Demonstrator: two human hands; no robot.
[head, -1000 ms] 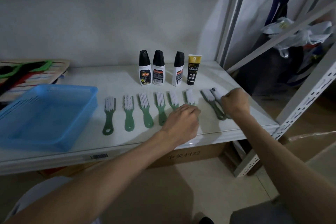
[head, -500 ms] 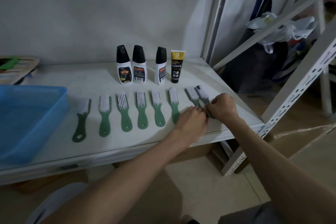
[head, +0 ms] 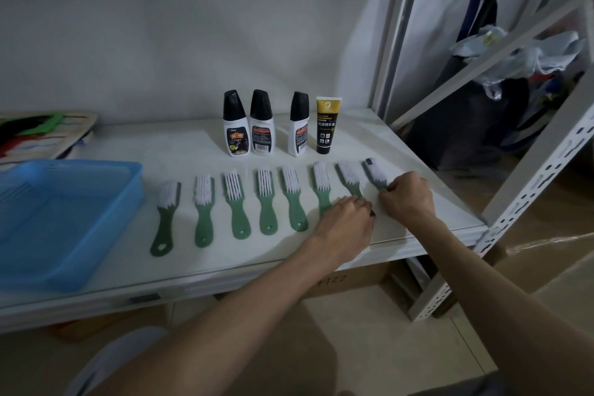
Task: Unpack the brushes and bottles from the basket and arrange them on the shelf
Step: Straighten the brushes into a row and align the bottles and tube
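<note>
My right hand [head: 405, 199] is clamped on the rightmost brush [head: 375, 174], whose handle runs near-to-far, bristles far; my left hand [head: 347, 219] covers its neighbour's handle, grip unclear.

Eight green white-bristled brushes [head: 267, 202] lie in a row on the white shelf [head: 180, 267], bottles [head: 262, 126] upright behind, blue basket [head: 69, 215] seemingly empty.

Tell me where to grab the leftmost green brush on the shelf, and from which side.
Take the leftmost brush by its green handle, mid-length, with a pinch from above across its narrow width. It lies flat on the shelf, handle toward the front edge and white bristles toward the wall, so coming from the front avoids the bristles. There is clear space on both sides toward the blue basket and the next brush.
</note>
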